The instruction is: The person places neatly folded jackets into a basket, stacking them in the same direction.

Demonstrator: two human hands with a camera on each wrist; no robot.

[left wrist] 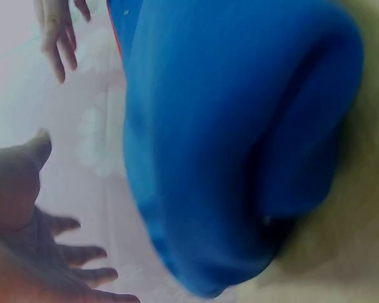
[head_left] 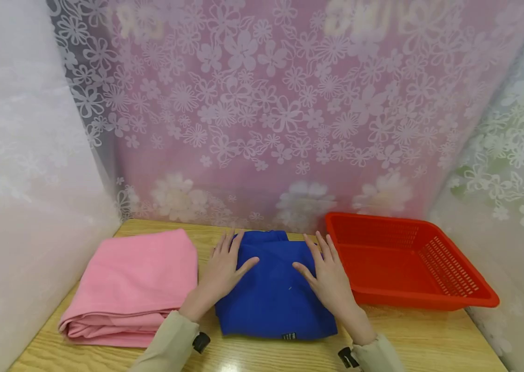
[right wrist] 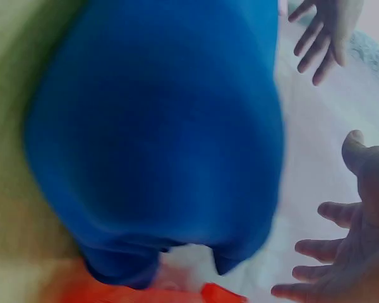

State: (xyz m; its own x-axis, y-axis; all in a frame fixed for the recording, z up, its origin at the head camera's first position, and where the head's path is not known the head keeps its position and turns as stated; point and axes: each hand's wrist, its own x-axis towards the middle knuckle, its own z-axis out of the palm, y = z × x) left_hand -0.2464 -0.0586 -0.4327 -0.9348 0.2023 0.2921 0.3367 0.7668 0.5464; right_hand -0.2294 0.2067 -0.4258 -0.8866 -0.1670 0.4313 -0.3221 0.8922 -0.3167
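Note:
A folded blue garment [head_left: 278,289] with a small dark label at its near edge lies on the wooden table. Over its left side is my left hand [head_left: 224,266], fingers spread and pointing away from me. My right hand [head_left: 329,276] is spread likewise over the right side. Both wrist views show the fingers straight and apart from the blue cloth [left wrist: 221,126], with a gap between palm and fabric. Rounded, layered folds of the cloth [right wrist: 170,139] fill the right wrist view. Neither hand holds anything.
Left of the blue garment lies a folded pink cloth [head_left: 141,279] in thick layers. A red plastic basket [head_left: 410,299] with slotted walls stands on the right. Behind the wooden table [head_left: 252,356] hangs a flowered curtain [head_left: 266,113], with pale sheeting on both sides.

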